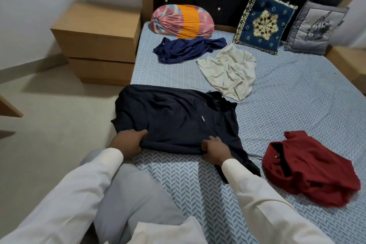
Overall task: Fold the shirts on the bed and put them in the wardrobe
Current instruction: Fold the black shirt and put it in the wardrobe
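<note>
Fingers of both hands (126,142) (214,149) pinch dark shirt's (178,117) near edge.

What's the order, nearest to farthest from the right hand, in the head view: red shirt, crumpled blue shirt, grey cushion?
From the right hand:
1. red shirt, close on its right
2. crumpled blue shirt, well ahead, slightly left
3. grey cushion, far right corner
</note>
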